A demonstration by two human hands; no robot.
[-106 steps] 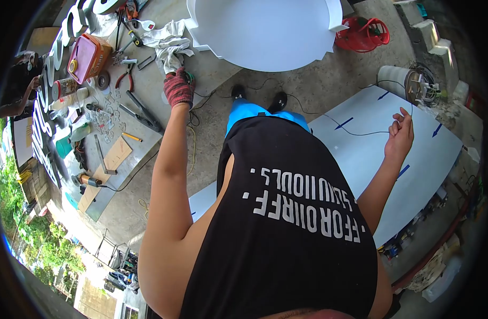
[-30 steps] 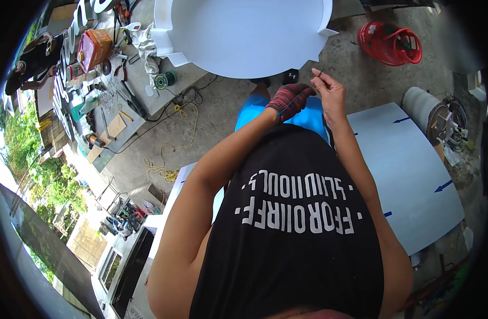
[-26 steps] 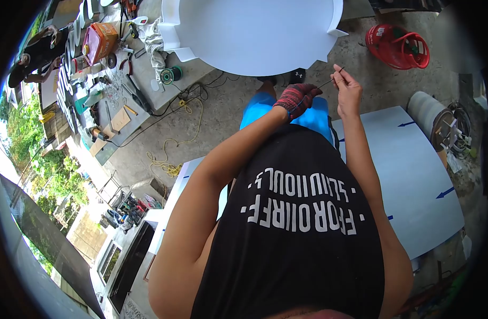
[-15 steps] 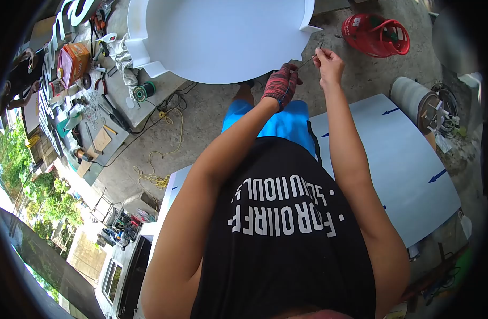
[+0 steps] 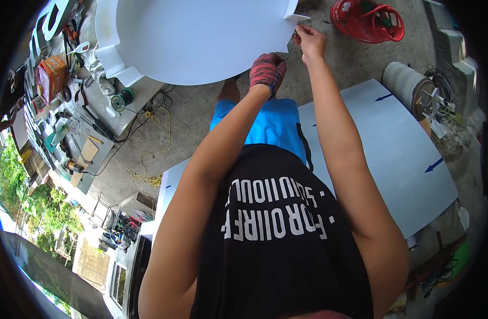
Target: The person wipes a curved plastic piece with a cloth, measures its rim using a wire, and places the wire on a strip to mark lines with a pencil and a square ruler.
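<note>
Wire point(image 5: 291, 50), thin and dark, runs beside the white flanged disc point(image 5: 201, 42) between the gloved left hand point(image 5: 268, 70), curled around it, and the bare right hand point(image 5: 312, 42), pinching it; slack fingertips could let it slip, and a hard tug could snag the disc's nearby tab point(image 5: 297, 17). Concrete floor point(image 5: 185, 126) shows beneath the disc, with a cluttered workbench point(image 5: 142, 95) to its left and a red gas cylinder point(image 5: 355, 24) to its right.

My black shirt point(image 5: 286, 260) carries two rows of white capitals point(image 5: 276, 224), upside down, creased; I can't read whole words. Pale sheet point(image 5: 382, 159) by my right arm point(image 5: 346, 149) has blue arrows point(image 5: 434, 165). Lettering point(image 5: 55, 64) on orange tub point(image 5: 53, 74), label point(image 5: 346, 7) on red cylinder point(image 5: 361, 21): too small.
</note>
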